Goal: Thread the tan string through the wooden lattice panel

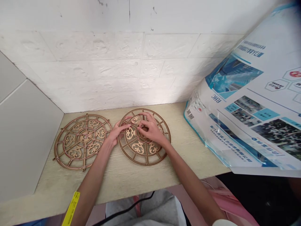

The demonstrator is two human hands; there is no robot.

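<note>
Two round brown openwork discs lie flat on a pale wooden tabletop. The right disc has both my hands on it. My left hand rests on its left rim with fingers stretched toward the centre. My right hand lies over the disc's middle, fingers curled down onto the carved centre piece, which it partly hides. The left disc lies untouched a little to the left of my left hand.
A white brick-pattern wall backs the table. A grey panel closes the left side. A large printed poster leans over the table's right end. My lap and a black cable show below the front edge.
</note>
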